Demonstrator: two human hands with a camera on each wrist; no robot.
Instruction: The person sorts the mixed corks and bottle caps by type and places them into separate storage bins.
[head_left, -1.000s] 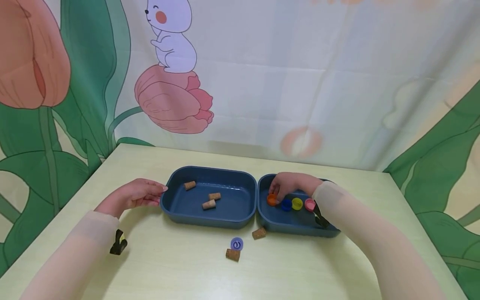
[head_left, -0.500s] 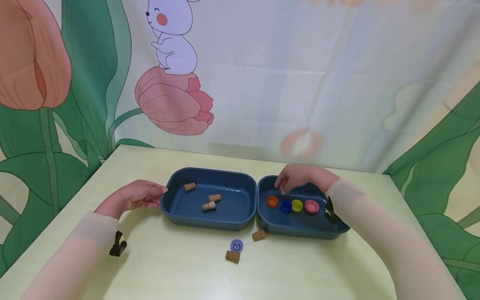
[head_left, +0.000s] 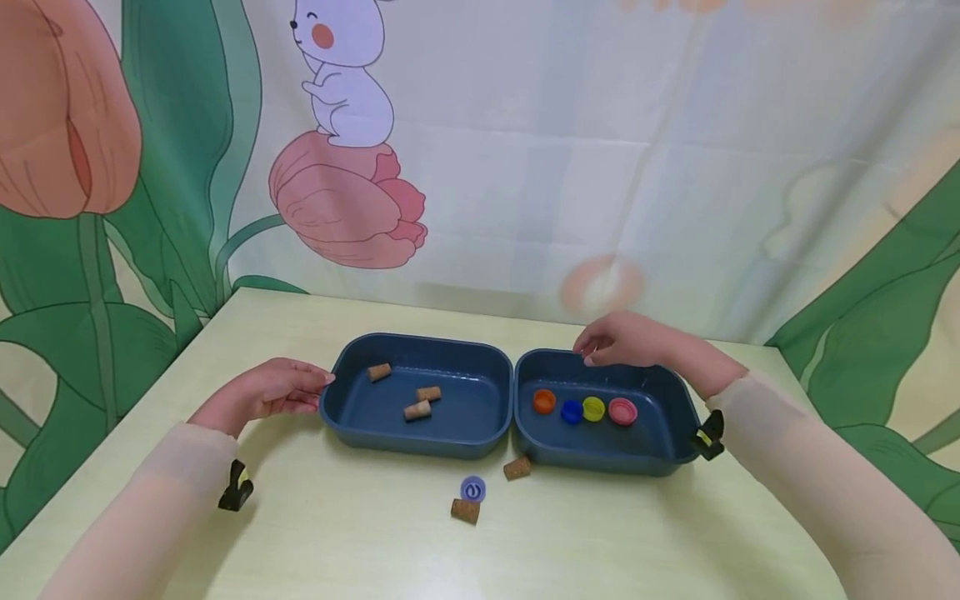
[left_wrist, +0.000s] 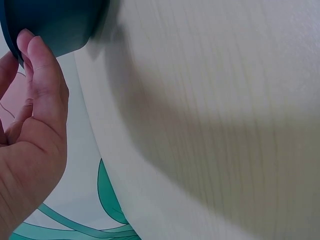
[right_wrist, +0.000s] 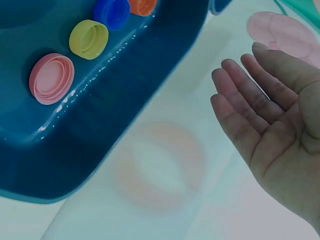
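My left hand (head_left: 281,387) holds the left end of the left blue tray (head_left: 420,442), thumb at the rim and fingertips against the outer wall (left_wrist: 70,35). Three corks, one of them (head_left: 380,372) near the back, lie in that tray. Over the far rim of the right blue tray (head_left: 600,458) hovers my right hand (head_left: 630,339); the right wrist view shows its palm bare and fingers loosely extended (right_wrist: 237,95). Inside the right tray sit an orange bottle cap (head_left: 543,402), a blue cap (head_left: 572,412), a yellow cap (head_left: 593,409) and a pink cap (head_left: 622,411).
In front of the trays, a purple cap (head_left: 473,489) lies beside a cork (head_left: 465,511) on the pale wooden table (head_left: 360,533). Another cork (head_left: 517,468) is close to where the trays meet. A printed curtain (head_left: 510,167) hangs behind the table.
My right hand has left the orange cap, which stays in the right tray, and moved back and rightward to the far rim. The left hand keeps its place.
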